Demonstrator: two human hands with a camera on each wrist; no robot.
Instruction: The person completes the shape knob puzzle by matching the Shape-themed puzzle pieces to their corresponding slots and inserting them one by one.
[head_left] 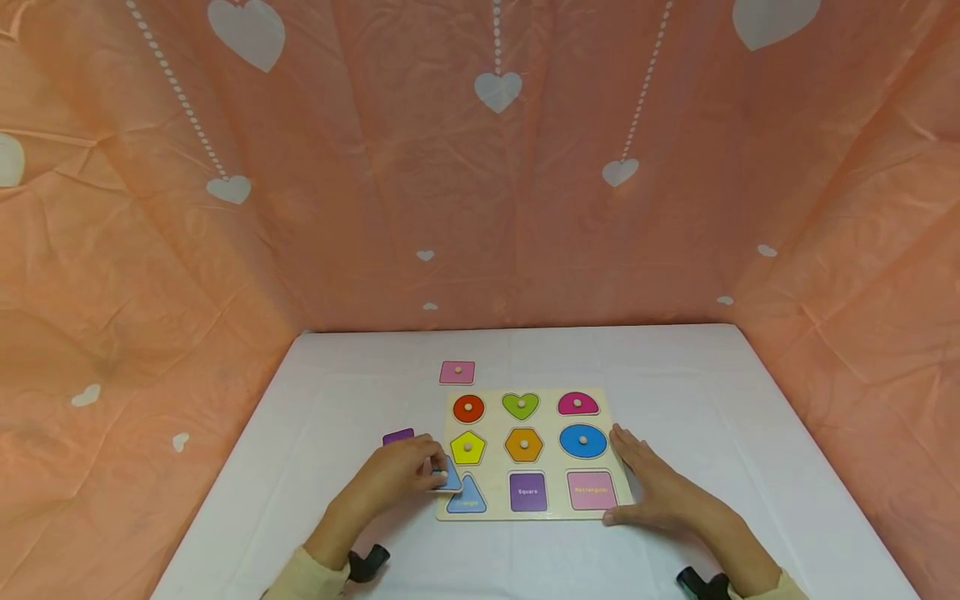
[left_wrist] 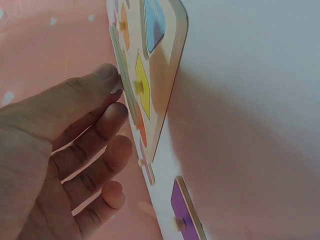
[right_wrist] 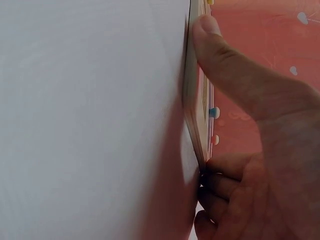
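Between both hands (head_left: 397, 468) (head_left: 663, 490), white table (head_left: 517, 554) borders the board's (head_left: 551, 454) near edge.

The person wore long sleeves. The left sleeve (head_left: 311, 575) was a pale, yellowy cream colour, and it stopped near the wrist. The right sleeve (head_left: 771, 588) was the same colour, but only a little bit of it showed. By the left cuff sat a small black gadget (head_left: 367, 564). It was bent, with a fat, round end. The right wrist had another black gadget (head_left: 703, 585), bent too, and partly out of sight. The left hand (head_left: 401, 467) and the right hand (head_left: 658, 492) were bare. The left fingers (left_wrist: 85, 180) had round tips and little creases at the joints.
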